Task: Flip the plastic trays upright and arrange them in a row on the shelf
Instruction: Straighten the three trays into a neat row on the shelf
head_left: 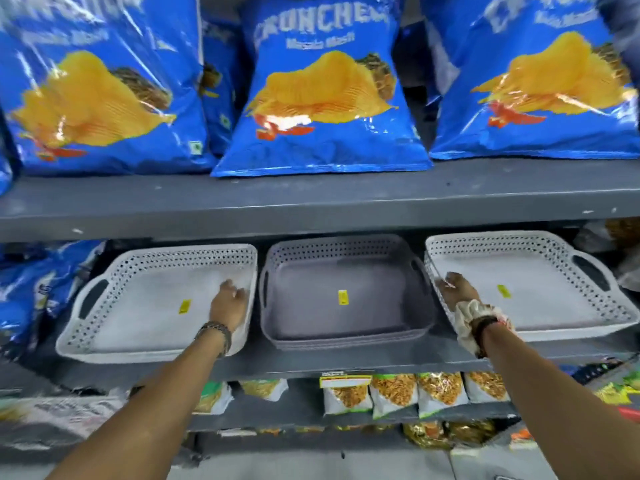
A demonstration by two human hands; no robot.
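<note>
Shelf [311,362]: trays [343,271] upright, side-by-side.

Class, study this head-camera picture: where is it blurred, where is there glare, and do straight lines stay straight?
Head view: the crisp bags on the top shelf are smeared by motion, worst at the left, with white glare streaks on the foil; the trays and both hands, left and right, look sharper; the shelf edge bows slightly, a wide-angle effect; lighting is even, shadows soft.
</note>
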